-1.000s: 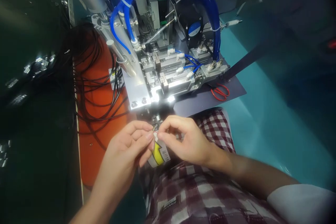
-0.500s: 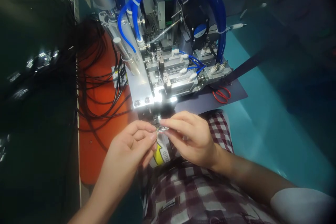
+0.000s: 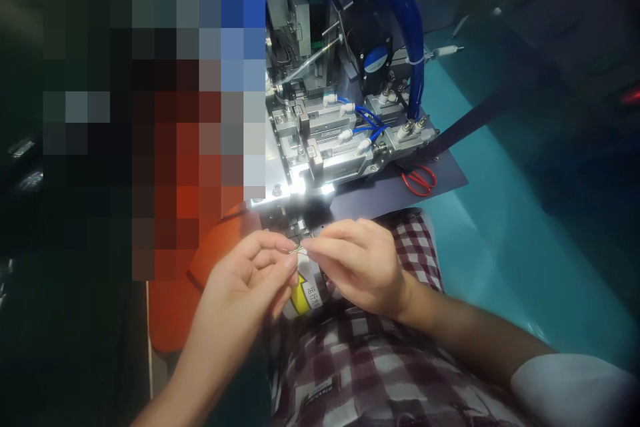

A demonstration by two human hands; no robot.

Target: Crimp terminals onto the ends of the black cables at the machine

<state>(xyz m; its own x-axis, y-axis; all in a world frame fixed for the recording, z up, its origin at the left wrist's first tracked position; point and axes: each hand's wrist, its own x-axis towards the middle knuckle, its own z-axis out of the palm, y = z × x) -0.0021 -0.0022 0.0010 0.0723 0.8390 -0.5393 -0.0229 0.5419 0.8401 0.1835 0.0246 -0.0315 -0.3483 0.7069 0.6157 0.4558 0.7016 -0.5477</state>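
Note:
My left hand (image 3: 245, 283) is closed in a pinch, thumb against forefinger, on thin pale wires (image 3: 297, 250). My right hand (image 3: 363, 267) meets it from the right, its fingertips pinched together at the same wires; how the strands lie between the fingers is too small to make out. Both hands are just in front of a small dark metal fixture (image 3: 296, 225) at the machine's front edge. Below the fingertips is a white label with a yellow arrow (image 3: 301, 298), partly covered by my left hand.
A machine with metal slides (image 3: 335, 160) and a thick blue hose (image 3: 415, 27) stands ahead. Red-handled scissors (image 3: 420, 181) lie to its right on a grey mat (image 3: 450, 177). An orange surface (image 3: 167, 320) is at left, partly hidden by pixelation. A checked apron (image 3: 360, 360) covers my lap.
My right fingertips have shifted slightly left and down, closer to my left fingertips. My left hand stays nearly still. A pixelated block now covers the upper left.

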